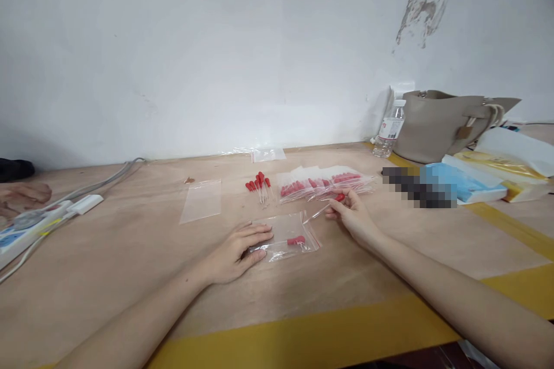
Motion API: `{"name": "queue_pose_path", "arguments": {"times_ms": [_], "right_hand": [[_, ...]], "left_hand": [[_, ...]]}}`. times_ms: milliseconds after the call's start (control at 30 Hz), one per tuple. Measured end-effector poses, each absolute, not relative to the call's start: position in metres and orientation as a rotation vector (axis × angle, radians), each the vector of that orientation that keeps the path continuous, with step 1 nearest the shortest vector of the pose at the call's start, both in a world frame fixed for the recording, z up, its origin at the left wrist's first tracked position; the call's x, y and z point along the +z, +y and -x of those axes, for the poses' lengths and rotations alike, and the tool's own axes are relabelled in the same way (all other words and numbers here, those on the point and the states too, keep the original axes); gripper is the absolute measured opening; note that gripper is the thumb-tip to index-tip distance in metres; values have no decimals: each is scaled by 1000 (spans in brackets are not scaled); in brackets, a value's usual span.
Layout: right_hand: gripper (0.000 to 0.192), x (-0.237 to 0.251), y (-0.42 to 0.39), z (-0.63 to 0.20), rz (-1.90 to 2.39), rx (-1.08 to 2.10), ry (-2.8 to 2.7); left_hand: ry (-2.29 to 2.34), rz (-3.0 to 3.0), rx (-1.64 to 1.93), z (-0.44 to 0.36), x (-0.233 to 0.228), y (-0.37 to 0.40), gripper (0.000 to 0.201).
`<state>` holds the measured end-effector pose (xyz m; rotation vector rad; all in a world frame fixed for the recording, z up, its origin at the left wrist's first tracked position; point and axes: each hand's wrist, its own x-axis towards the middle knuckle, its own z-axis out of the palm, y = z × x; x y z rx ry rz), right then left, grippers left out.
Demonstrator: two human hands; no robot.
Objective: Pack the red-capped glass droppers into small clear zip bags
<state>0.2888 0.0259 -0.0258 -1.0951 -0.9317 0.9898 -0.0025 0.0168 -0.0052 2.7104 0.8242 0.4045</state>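
Bag of clear plastic lies flat on the table, just in front of the person, with at least 1 red-capped dropper inside. The left hand rests on the bag's left edge, fingers spread flat and gripping nothing. The right hand, just right of the bag, pinches a second dropper by its red bulb, the clear stem pointing toward the bag's mouth. Behind the bag lie loose droppers in a small cluster, and to their right a row of filled bags. An empty bag lies to the left, another near the wall. Far right stand a bottle, a beige handbag and blue packs. At the far left edge sits a power strip, with another person's hand just above it
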Motion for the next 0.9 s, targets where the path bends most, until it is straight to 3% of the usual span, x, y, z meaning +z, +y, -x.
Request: {"name": "queue_pose_path", "arguments": {"times_ms": [333,633,900], "right_hand": [[36,-25,29,-298,1112,862,-962],[27,-21,15,-277,1070,1211,-938],[29,-19,11,-282,1113,1282,-1474]], "left_hand": [[827,-2707,392,3,-6,18,39],[832,-2683,458,0,-1,14,44],[798,-2650,481,-4,1,19,44]]}}
